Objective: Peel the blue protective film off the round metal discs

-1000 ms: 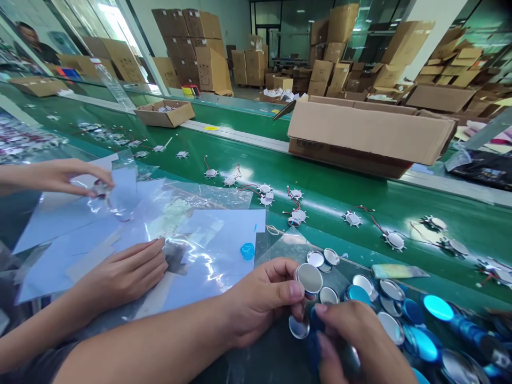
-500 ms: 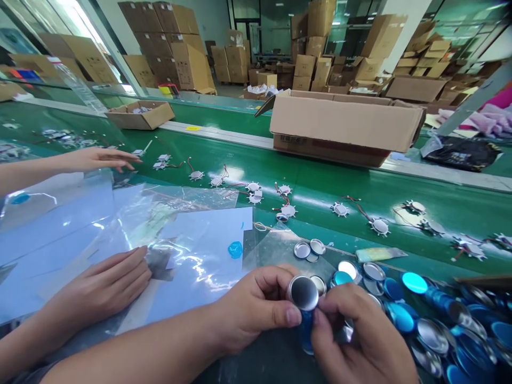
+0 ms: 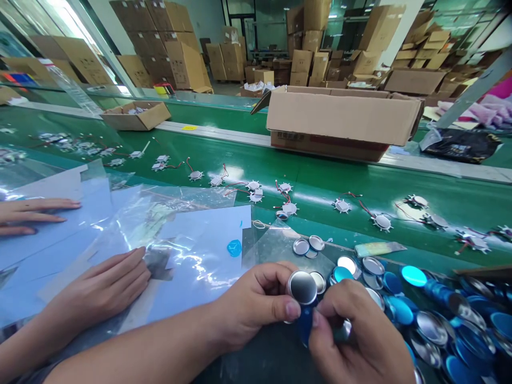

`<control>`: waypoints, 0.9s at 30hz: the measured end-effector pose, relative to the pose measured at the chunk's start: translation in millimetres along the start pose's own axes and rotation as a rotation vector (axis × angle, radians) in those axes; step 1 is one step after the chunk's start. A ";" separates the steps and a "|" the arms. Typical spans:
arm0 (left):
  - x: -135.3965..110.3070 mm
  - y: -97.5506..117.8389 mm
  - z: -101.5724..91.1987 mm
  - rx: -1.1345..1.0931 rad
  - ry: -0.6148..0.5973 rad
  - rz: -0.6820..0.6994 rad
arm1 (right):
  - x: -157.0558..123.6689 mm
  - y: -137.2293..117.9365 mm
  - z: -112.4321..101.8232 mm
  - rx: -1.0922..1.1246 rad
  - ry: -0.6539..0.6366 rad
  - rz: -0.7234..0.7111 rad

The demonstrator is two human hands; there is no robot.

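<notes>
My left hand (image 3: pixel 256 306) is closed, pinching a round silver metal disc (image 3: pixel 302 287) between thumb and fingers at the bottom centre. My right hand (image 3: pixel 360 338) is closed right next to it, its fingertips on a blue piece (image 3: pixel 305 322) just under the disc. To the right lies a heap of silver and blue discs (image 3: pixel 424 320). Two loose silver discs (image 3: pixel 309 245) rest on clear film just beyond my hands.
A co-worker's hand (image 3: pixel 102 288) presses on clear plastic sheets (image 3: pixel 192 250) at left, and another hand (image 3: pixel 30 214) lies flat farther left. Small toothed parts with red wires (image 3: pixel 286 205) dot the green conveyor belt (image 3: pixel 328 181). An open cardboard box (image 3: pixel 344 122) stands behind.
The co-worker's far hand drew back from the belt and now lies flat on the sheets. My hands stay together on the disc and the blue piece, shifted only slightly.
</notes>
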State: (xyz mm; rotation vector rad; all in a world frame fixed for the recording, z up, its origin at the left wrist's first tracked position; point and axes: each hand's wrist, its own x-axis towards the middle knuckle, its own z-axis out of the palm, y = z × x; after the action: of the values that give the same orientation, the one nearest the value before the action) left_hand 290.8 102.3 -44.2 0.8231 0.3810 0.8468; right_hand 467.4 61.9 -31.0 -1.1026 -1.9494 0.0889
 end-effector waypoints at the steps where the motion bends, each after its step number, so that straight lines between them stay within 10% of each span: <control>1: 0.1 -0.1 -0.1 -0.003 -0.001 0.000 | 0.3 -0.3 0.1 -0.007 0.010 0.011; 27: -2.4 1.4 -0.7 0.058 0.073 0.115 | -2.5 -1.9 3.7 0.033 0.011 -0.038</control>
State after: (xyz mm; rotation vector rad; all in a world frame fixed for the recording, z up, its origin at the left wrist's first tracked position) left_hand 288.2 101.3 -43.6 0.8758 0.4268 0.9789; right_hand 464.1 60.2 -34.0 -1.0425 -1.9510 0.0941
